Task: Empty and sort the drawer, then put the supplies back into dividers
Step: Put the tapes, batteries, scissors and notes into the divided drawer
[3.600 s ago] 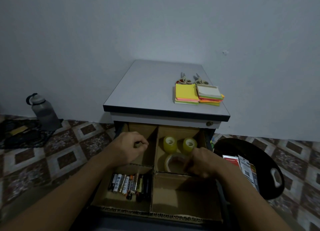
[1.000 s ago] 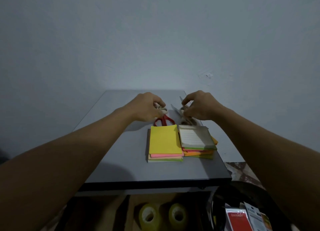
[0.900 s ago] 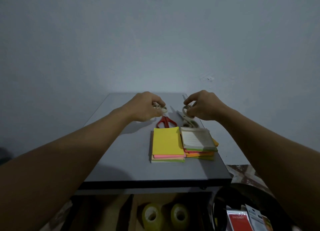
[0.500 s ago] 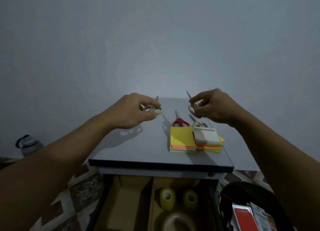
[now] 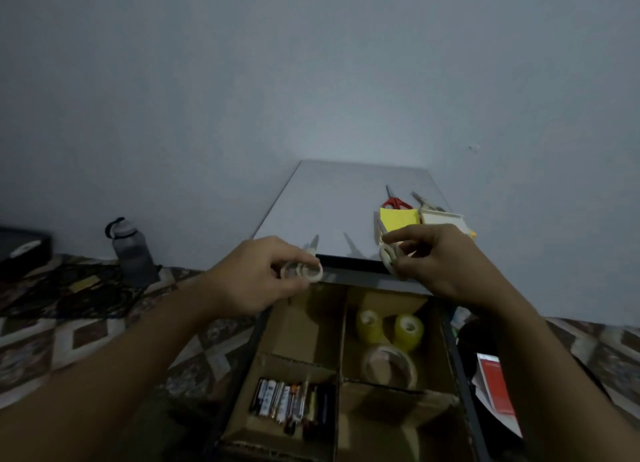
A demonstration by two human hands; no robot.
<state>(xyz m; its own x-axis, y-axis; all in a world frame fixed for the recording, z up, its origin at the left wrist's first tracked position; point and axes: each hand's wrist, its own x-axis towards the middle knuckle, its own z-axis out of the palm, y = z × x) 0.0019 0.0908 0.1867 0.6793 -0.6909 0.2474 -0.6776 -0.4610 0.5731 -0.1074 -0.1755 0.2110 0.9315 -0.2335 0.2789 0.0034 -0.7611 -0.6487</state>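
My left hand [image 5: 258, 276] pinches a cream-handled pair of scissors [image 5: 306, 267] above the drawer's back left compartment. My right hand [image 5: 443, 264] grips a second cream-handled pair of scissors [image 5: 388, 253], blades pointing up, over the back right compartment. The open drawer [image 5: 341, 326] has cardboard dividers. Two yellow tape rolls [image 5: 389, 326] and a clear tape roll [image 5: 389, 363] lie back right; several batteries [image 5: 294, 404] lie front left. On the cabinet top [image 5: 332, 201] remain red-handled scissors [image 5: 394, 201], another pale pair [image 5: 427, 201] and two sticky-note stacks [image 5: 419, 219].
A grey water bottle [image 5: 130, 250] stands on the patterned floor at the left, by dark bags. A dark stool with red and white packets [image 5: 495, 385] sits right of the drawer. The front right compartment [image 5: 394, 423] holds nothing visible.
Both hands picked up a pair of cream-handled scissors each from the cabinet top and carried them down and toward me, over the open drawer. My view tilted down to the drawer.
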